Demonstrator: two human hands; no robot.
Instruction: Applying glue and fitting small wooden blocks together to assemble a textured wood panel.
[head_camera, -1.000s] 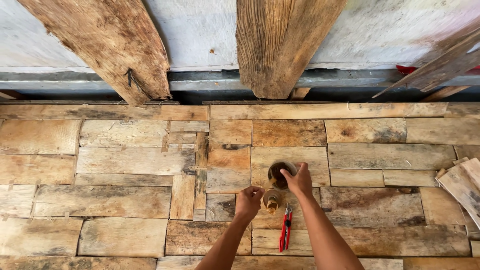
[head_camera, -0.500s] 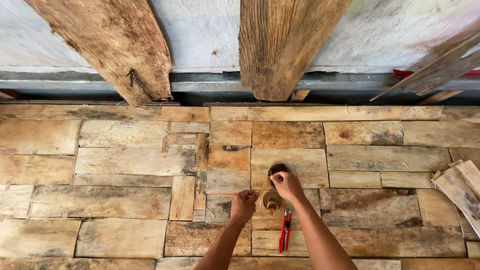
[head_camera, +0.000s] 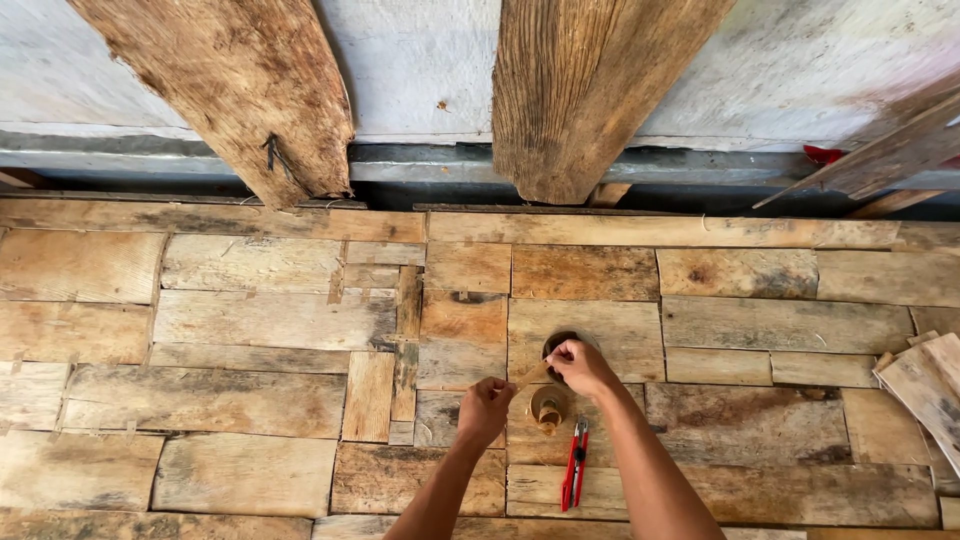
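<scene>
Two hands meet over the patchwork plank surface (head_camera: 250, 400): my left hand (head_camera: 485, 408) is closed in a pinch on the near end of a thin pale strip (head_camera: 530, 376), and my right hand (head_camera: 582, 366) has its fingers curled down on the far end, right at a dark round hole (head_camera: 556, 345) in one board. Whether the right fingers truly grip the strip or only press it, I cannot tell. A small brownish roll (head_camera: 548, 408) sits between the wrists, with red-handled pliers (head_camera: 573, 464) just beside my right forearm. I judge the main risk is the strip slipping or snapping if the hands pull apart unevenly; a drifting forearm could also knock the roll or pliers. Open boards lie wide to the left, while stacked planks (head_camera: 925, 390) crowd the right edge and leaning beams (head_camera: 590, 90) close off the far side.
</scene>
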